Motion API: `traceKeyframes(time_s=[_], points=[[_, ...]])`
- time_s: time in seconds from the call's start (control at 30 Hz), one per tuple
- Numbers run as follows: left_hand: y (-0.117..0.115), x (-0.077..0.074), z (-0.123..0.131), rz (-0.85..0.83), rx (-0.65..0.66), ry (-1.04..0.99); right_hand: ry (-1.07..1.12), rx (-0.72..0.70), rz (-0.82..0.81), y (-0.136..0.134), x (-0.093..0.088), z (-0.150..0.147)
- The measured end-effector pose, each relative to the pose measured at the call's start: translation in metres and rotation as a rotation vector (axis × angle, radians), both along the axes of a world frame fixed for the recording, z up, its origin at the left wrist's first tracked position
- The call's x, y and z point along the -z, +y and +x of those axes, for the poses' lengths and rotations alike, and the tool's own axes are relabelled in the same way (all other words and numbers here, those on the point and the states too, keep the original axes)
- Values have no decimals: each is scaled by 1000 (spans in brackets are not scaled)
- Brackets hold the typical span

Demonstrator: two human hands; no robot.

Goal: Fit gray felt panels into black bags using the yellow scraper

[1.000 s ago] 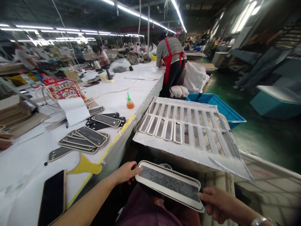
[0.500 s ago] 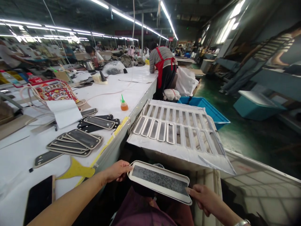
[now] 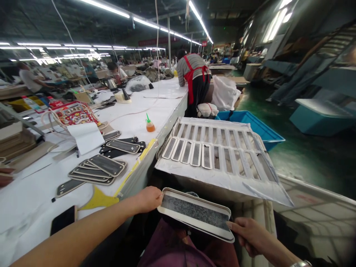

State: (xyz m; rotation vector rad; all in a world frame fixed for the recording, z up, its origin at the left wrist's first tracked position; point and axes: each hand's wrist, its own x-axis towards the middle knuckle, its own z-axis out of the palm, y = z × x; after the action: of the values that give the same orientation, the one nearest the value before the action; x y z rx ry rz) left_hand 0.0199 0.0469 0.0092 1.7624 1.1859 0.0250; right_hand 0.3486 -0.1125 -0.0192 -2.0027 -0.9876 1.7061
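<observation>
Across my lap I hold a long flat panel (image 3: 196, 213) with rounded corners, a cream border and a fuzzy dark grey middle strip. My left hand (image 3: 150, 198) is closed on its left end. At the lower right end, my right hand (image 3: 246, 233) pinches the edge between thumb and finger. Beyond the panel lies a white slotted rack (image 3: 200, 180), with several smaller-looking pale-edged panels (image 3: 196, 154) in a row on its left part. Dark panels with metal studs (image 3: 104, 165) are piled on the white table (image 3: 164, 107) to my left.
Near the table edge stands a bottle of orange liquid (image 3: 150, 126). A yellow piece (image 3: 98, 199) and a phone (image 3: 63, 220) lie closer to me. Blue bin (image 3: 274, 135) stands behind the rack. A person in a red apron (image 3: 196, 74) bends over the table; another person's hand (image 3: 5, 177) shows far left.
My view has turned slightly left, so the surroundings sit further right. Both hands keep their hold on the panel. Another person's hand has come into view at the left edge.
</observation>
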Motion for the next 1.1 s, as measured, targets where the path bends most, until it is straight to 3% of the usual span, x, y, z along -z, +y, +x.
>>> traceKeyframes(time_s=[0.17, 0.3, 0.4, 0.77, 0.9, 1.1], points=[[-2, 20, -9, -291, -74, -170, 20, 60, -22, -3, -1, 3], [-9, 39, -11, -390, -262, -348, 39, 48, -11, -4, 1, 5], [-13, 46, -12, -452, -352, -440, 49, 33, -9, -4, 3, 7], [-20, 48, -7, -545, -354, -587, 88, 34, -28, -1, 5, 11], [-10, 43, -6, -572, -291, -497, 124, 46, -70, -1, 6, 10], [19, 19, -11, -741, -126, -245, 245, 3, -236, 8, 6, 15]])
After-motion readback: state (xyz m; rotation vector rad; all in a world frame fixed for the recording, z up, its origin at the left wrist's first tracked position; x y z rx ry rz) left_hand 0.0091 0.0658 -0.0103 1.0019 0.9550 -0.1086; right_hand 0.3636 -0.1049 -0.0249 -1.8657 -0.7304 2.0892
